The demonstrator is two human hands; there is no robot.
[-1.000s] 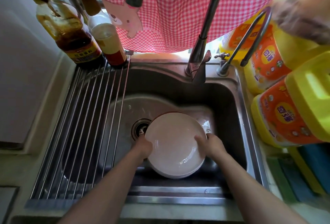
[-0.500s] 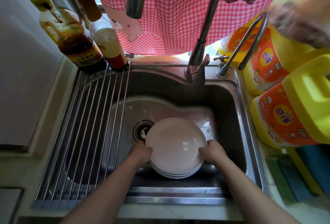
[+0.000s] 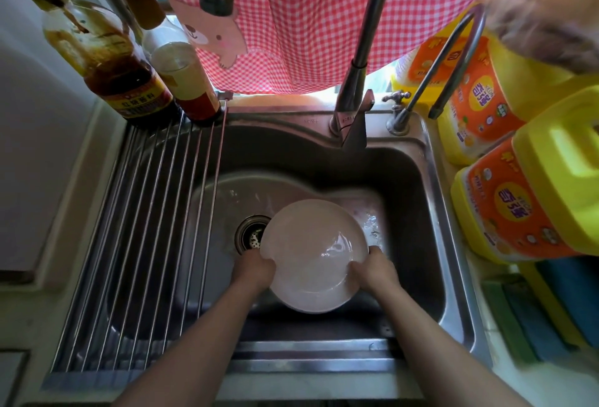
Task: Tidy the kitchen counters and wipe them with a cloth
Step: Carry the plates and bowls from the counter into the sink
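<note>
A stack of white plates [image 3: 312, 254] sits low in the steel sink [image 3: 418, 199], just right of the drain [image 3: 251, 236]. My left hand [image 3: 256, 268] grips the stack's left rim. My right hand [image 3: 374, 270] grips its right rim. Both hands hold the plates from the near side, fingers curled under the edge. The top plate looks wet and shiny. How many plates lie beneath it is hidden.
A roll-up wire rack [image 3: 152, 231] covers the sink's left part. Two sauce bottles [image 3: 129, 75] stand behind it. The tall faucet [image 3: 356, 82] and a small curved tap [image 3: 444, 59] rise at the back. Yellow detergent jugs [image 3: 525, 199] crowd the right counter, sponges [image 3: 531, 319] in front. A red checked cloth [image 3: 308, 17] hangs above.
The plates have sunk lower into the sink with both hands still on their rims. The view has tilted down a little.
</note>
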